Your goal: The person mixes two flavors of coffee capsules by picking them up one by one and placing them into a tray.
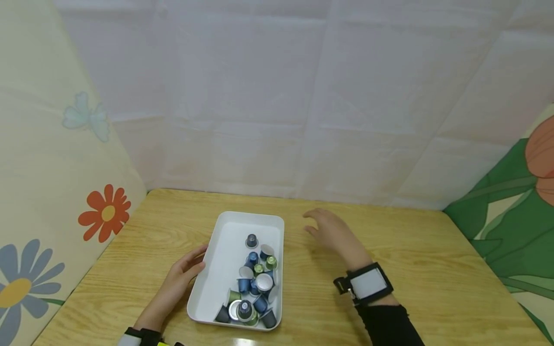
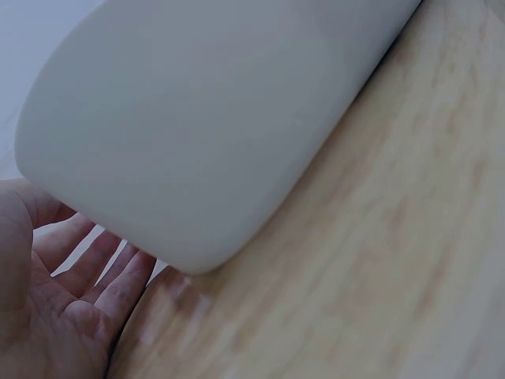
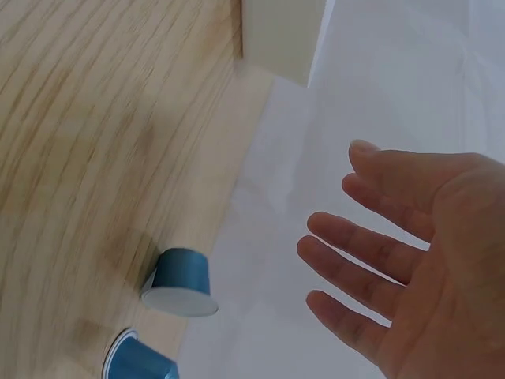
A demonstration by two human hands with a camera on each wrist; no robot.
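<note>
A white rectangular tray holds several coffee capsules in blue, green and dark grey, mostly gathered along its right side and near end. My left hand rests with thumb and fingertips against the tray's left wall. In the left wrist view, that hand's fingers are loosely extended, their tips partly hidden by the tray. My right hand is held to the right of the tray, fingers relaxed and apart, holding nothing. A blue capsule and a second blue capsule lie near it in the right wrist view.
The wooden table runs back to a white cloth backdrop. Flower-printed cloth panels stand at the left and right sides. The tray's corner shows at the top of the right wrist view.
</note>
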